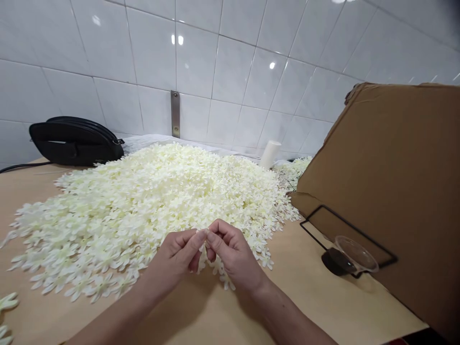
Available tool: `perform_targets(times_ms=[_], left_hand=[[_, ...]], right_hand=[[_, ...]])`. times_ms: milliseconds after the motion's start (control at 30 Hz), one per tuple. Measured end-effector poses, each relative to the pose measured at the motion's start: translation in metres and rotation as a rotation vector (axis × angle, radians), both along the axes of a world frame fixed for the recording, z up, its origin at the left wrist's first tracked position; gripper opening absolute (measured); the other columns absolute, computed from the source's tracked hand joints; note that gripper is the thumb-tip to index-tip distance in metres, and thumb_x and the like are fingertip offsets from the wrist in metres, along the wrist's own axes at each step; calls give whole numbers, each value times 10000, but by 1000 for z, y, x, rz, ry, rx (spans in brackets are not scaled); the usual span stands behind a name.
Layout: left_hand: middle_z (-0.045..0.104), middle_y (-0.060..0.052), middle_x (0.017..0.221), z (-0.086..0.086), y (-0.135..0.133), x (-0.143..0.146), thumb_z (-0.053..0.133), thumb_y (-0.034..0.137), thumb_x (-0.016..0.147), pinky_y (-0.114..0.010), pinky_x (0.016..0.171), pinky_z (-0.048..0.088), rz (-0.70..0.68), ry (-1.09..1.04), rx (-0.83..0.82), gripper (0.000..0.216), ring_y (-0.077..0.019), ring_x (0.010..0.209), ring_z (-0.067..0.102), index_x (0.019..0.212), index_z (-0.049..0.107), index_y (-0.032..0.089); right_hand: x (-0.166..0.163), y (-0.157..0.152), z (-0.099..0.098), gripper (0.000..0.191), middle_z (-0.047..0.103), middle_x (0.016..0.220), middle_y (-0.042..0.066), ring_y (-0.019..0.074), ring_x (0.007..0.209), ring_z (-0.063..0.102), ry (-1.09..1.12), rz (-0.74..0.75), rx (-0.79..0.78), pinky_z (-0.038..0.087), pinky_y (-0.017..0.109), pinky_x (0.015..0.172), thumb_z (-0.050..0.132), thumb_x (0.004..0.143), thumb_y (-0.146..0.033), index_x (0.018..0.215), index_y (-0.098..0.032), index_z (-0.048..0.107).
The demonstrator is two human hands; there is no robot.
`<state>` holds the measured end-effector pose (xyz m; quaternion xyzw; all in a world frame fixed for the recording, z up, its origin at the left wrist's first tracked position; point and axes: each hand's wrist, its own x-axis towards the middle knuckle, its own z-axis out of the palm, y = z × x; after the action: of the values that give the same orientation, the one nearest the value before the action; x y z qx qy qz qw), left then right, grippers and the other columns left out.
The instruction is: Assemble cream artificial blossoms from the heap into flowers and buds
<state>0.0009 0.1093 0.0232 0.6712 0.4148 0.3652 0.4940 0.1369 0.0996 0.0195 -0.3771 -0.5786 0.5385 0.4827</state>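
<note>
A big heap of cream-white fabric flower petals (154, 201) covers the middle of the tan table (298, 287). Just in front of its near edge my two hands meet, fingertips pinched together. My left hand (178, 258) and my right hand (233, 256) both grip one small white flower petal (202, 249) between them, a little above the table. Most of that petal is hidden by my fingers.
A black bag (75, 140) lies at the back left by the tiled wall. A large brown cardboard sheet (391, 182) leans at the right, with a black wire stand (345, 230) and a clear plastic cup (354, 254) before it. A white roll (270, 153) stands behind the heap.
</note>
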Motion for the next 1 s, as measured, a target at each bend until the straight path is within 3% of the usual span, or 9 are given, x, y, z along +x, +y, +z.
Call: perform_targets(times_ms=[100, 200, 433, 567, 667, 1000], left_hand=[[396, 36, 455, 0, -6, 4, 409, 418, 821, -203, 489, 308, 140, 23, 134, 411, -96, 460, 392, 492, 436, 173], [401, 32, 484, -2, -6, 4, 400, 418, 824, -206, 500, 329, 162, -23, 147, 397, -104, 485, 409, 515, 448, 174], [466, 28, 518, -10, 8, -5, 436, 466, 803, -203, 502, 333, 102, -36, -37, 390, -100, 511, 427, 561, 500, 167], [519, 41, 581, -7, 9, -6, 523, 396, 779, -188, 519, 350, 88, -128, -58, 218, -87, 538, 444, 755, 539, 181], [554, 32, 589, -5, 9, -7, 547, 330, 775, -193, 522, 366, -3, -217, -103, 174, -85, 532, 461, 845, 545, 171], [637, -36, 649, -2, 10, -13, 575, 254, 759, -238, 537, 431, -162, -372, -244, 128, -109, 528, 552, 779, 540, 132]], right_hand=[[-6, -3, 1, 259, 443, 525, -53, 57, 469, 390, 69, -57, 37, 334, 197, 483, 504, 812, -388, 685, -171, 443], [-10, -2, -1, 256, 459, 539, -51, 68, 480, 427, 172, -31, 29, 376, 222, 530, 480, 820, -417, 728, -181, 446], [-2, 11, -4, 236, 508, 553, -46, 86, 541, 488, 207, 80, -105, 399, 233, 584, 614, 725, -371, 773, -175, 492], [2, 15, -6, 203, 523, 550, -37, 80, 527, 488, 198, 95, -107, 395, 215, 549, 627, 716, -331, 737, -158, 521], [4, 16, -9, 190, 544, 545, -34, 77, 508, 495, 252, 140, -141, 397, 212, 537, 638, 710, -303, 756, -153, 532], [14, 18, -5, 153, 578, 563, -16, 68, 500, 521, 259, 227, -229, 402, 197, 521, 646, 717, -253, 763, -128, 570]])
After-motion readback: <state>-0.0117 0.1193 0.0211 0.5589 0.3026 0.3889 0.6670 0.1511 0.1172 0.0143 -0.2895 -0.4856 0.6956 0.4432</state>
